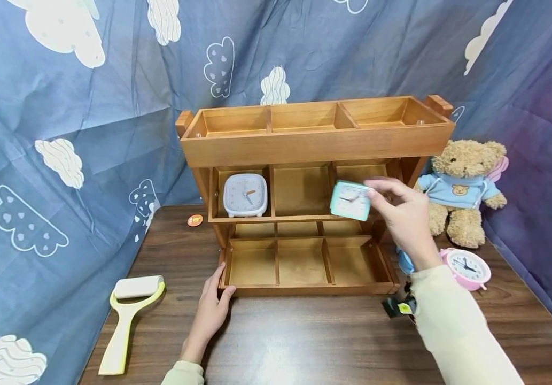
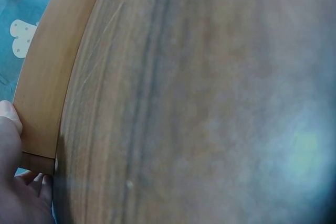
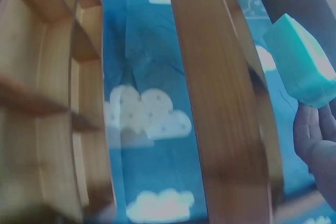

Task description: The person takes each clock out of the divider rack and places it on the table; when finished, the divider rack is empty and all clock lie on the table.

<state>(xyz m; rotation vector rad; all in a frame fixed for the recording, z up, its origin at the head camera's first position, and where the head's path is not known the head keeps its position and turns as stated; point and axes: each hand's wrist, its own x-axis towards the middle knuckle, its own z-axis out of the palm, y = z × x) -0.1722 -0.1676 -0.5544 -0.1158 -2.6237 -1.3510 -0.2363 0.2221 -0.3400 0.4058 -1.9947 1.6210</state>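
A wooden three-tier shelf (image 1: 316, 149) with divided compartments stands at the middle of the table. My left hand (image 1: 212, 307) grips the front left corner of its bottom tray; in the left wrist view the thumb and fingers lie around the wooden corner (image 2: 39, 158). My right hand (image 1: 403, 214) pinches a small turquoise square alarm clock (image 1: 350, 201) by its right side, in front of the middle tier's right compartment. The right wrist view shows this clock's turquoise casing (image 3: 296, 61) above the fingers. A white alarm clock (image 1: 245, 195) sits in the middle tier's left compartment.
A teddy bear (image 1: 463, 192) in a blue hoodie sits right of the shelf, with a pink alarm clock (image 1: 468, 268) before it. A blue object (image 1: 404, 262) is partly hidden by the right arm. A lint roller (image 1: 131, 321) lies at left, near a round orange sticker (image 1: 195, 220).
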